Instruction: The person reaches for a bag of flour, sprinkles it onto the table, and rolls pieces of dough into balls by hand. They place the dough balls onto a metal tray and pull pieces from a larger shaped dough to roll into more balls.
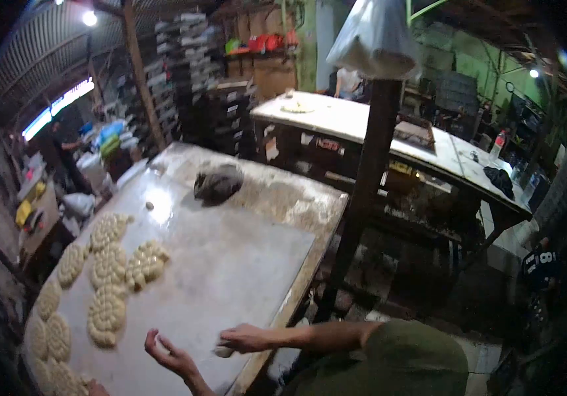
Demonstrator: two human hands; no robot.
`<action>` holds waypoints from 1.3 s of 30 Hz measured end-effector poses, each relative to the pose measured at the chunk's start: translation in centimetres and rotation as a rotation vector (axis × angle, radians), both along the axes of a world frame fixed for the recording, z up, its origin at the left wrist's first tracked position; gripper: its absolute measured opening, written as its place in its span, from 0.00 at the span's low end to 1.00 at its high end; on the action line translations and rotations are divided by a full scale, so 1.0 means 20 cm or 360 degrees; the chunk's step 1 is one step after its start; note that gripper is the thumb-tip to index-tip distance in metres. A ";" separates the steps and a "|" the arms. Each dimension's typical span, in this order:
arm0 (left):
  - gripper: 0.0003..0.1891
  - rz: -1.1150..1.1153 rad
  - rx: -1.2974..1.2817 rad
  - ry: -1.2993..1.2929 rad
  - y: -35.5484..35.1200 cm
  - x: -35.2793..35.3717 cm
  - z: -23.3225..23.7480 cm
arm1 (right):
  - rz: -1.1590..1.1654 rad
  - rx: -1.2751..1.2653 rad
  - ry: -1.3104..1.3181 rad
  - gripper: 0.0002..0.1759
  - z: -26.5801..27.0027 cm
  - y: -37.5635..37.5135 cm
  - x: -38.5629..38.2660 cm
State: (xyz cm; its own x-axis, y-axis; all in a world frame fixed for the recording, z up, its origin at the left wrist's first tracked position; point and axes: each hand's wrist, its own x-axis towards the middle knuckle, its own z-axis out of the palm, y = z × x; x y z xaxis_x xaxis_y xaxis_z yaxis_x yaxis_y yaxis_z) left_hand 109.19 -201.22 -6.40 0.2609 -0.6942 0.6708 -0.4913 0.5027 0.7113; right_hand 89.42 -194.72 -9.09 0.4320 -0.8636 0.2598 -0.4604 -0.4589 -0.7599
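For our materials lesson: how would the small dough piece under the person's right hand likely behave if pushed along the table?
The dough piece looks soft and rounded, so it would probably roll or squash under the right hand rather than slide. The table looks floured, so sticking seems unlikely.

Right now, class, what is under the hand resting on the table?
A small lump of dough shows under the right hand, on the table. The hand covers the rest of it.
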 end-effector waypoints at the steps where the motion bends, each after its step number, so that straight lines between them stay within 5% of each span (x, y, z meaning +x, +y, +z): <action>1: 0.11 -0.0011 -0.0168 -0.0333 -0.06 -0.12 0.12 | -0.0022 0.0133 -0.0227 0.12 0.02 0.08 -0.14; 3: 0.11 -0.0392 -0.0263 -0.0466 -0.18 -0.40 0.37 | -0.0503 0.0014 0.0259 0.11 -0.06 0.21 -0.42; 6: 0.08 -0.0986 -0.0588 -0.0504 -0.22 -0.87 0.94 | -0.0930 -0.0573 0.0439 0.15 -0.12 0.59 -0.91; 7: 0.07 -0.1153 -0.0729 -0.0495 -0.21 -1.04 1.15 | -0.1210 0.0135 0.0034 0.16 -0.06 0.74 -1.01; 8: 0.08 -0.1286 -0.1044 -0.0466 -0.21 -1.22 1.36 | -0.1423 0.0192 -0.0364 0.17 -0.32 0.88 -1.18; 10: 0.13 -0.1911 -0.0763 -0.0245 -0.19 -1.62 1.76 | -0.1921 0.0463 0.0036 0.17 -0.22 1.07 -1.29; 11: 0.17 -0.1752 -0.0760 -0.0417 -0.12 -1.79 1.98 | -0.2168 0.0070 -0.0054 0.19 -0.32 1.14 -1.31; 12: 0.19 -0.1749 -0.0988 -0.0482 -0.13 -2.00 2.17 | -0.2333 0.0186 -0.0056 0.19 -0.27 1.21 -1.33; 13: 0.19 -0.1581 -0.0732 -0.0903 -0.09 -2.18 2.41 | -0.2473 0.0156 -0.0118 0.21 -0.26 1.26 -1.33; 14: 0.19 -0.1422 -0.1395 -0.0486 -0.17 -2.45 2.52 | -0.2624 0.0140 -0.0190 0.22 -0.29 1.31 -1.34; 17: 0.19 -0.1106 -0.1370 -0.0736 -0.13 -2.87 2.82 | -0.2848 0.0188 -0.0332 0.24 -0.49 1.42 -1.41; 25: 0.18 -0.0787 -0.1000 -0.1120 -0.20 -3.20 3.19 | -0.3199 0.0139 -0.0431 0.23 -0.69 1.67 -1.74; 30: 0.18 -0.0776 -0.1007 -0.0880 -0.32 -3.04 3.34 | -0.3142 0.0111 -0.0305 0.22 -0.63 1.66 -2.09; 32: 0.18 -0.0819 -0.1005 -0.0792 -0.39 -2.97 3.35 | -0.3116 0.0048 -0.0549 0.21 -0.56 1.61 -2.19; 39: 0.17 -0.1008 -0.0923 -0.0538 -0.61 -2.65 3.28 | -0.2969 -0.0050 -0.0632 0.21 -0.40 1.40 -2.37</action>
